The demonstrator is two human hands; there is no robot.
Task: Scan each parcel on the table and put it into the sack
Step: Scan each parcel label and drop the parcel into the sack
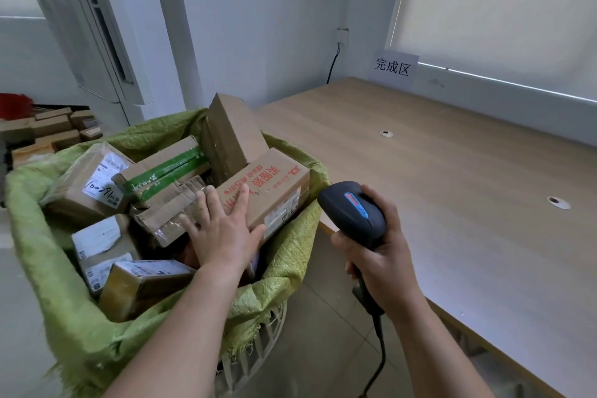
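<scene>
Sack (80, 317): seven parcels; left hand (223, 233) flat on one; right hand (378, 249) grips scanner (352, 213).

The scanner's cable (378, 362) runs off the bottom edge; parcel labels (103, 186) unreadable.

white walls (274, 26) | drawn window blind (500, 3) | pale floor tiles (323, 349) | wall socket (342, 35)

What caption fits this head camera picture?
Left hand presses a brown cardboard parcel into the full green woven sack; right hand grips a black barcode scanner.
</scene>
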